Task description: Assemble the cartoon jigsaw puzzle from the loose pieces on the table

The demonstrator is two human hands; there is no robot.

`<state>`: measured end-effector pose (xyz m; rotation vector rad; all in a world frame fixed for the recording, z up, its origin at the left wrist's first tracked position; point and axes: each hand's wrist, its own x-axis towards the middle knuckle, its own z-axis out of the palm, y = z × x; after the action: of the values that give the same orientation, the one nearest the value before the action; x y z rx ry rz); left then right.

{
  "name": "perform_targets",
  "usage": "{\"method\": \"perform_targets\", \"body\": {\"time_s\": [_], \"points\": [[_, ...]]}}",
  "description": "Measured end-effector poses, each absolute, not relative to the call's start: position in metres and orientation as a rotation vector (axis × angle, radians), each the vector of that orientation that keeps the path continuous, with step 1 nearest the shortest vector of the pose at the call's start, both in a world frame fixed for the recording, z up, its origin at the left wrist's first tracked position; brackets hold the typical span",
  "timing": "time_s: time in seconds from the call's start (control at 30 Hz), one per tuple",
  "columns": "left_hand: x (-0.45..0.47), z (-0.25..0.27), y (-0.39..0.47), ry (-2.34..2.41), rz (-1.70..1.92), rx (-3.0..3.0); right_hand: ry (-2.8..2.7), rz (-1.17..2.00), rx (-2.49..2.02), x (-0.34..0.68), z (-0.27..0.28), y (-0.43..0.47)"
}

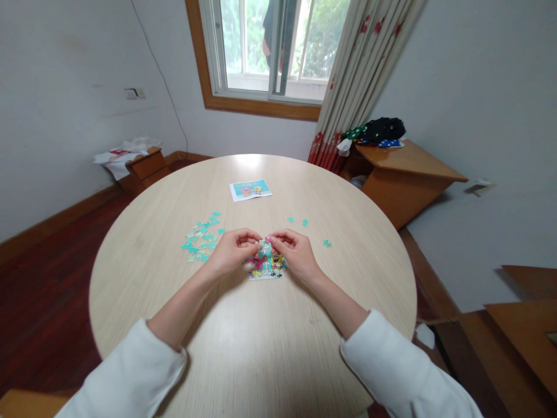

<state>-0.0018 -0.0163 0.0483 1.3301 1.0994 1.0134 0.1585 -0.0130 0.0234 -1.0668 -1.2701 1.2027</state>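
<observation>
A partly assembled jigsaw puzzle (266, 269) with pink and yellow cartoon figures lies flat on the round table, between my hands. At its upper edge my right hand (295, 253) pinches a small jigsaw piece (268, 239) with some pink on it. Close beside it, the fingers of my left hand (237, 251) are closed in a pinch at the puzzle's top left. What they grip is mostly hidden by the fingers and too small to make out. Both hands cover parts of the puzzle's sides.
Loose turquoise and pale jigsaw pieces (201, 239) are scattered left of my left hand. Several single pieces, one of them an outlying piece (327, 243), lie to the right. A printed reference picture (251, 190) rests farther back on the round wooden table (261, 360).
</observation>
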Motion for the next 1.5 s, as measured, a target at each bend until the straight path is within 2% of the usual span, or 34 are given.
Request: {"method": "perform_targets", "body": {"time_s": [0.73,1.03,1.5], "points": [[-0.031,0.053,-0.002,1.302,0.888,1.526,-1.370,1.299,-1.093,0.156,0.019,-0.017],[-0.032,0.051,-0.003,1.146,0.845,1.297,-1.670,1.061,-1.071,0.154,0.017,-0.020],[-0.033,0.050,-0.002,1.258,0.786,1.414,-1.848,1.016,-1.070,0.147,0.013,-0.024]]}}
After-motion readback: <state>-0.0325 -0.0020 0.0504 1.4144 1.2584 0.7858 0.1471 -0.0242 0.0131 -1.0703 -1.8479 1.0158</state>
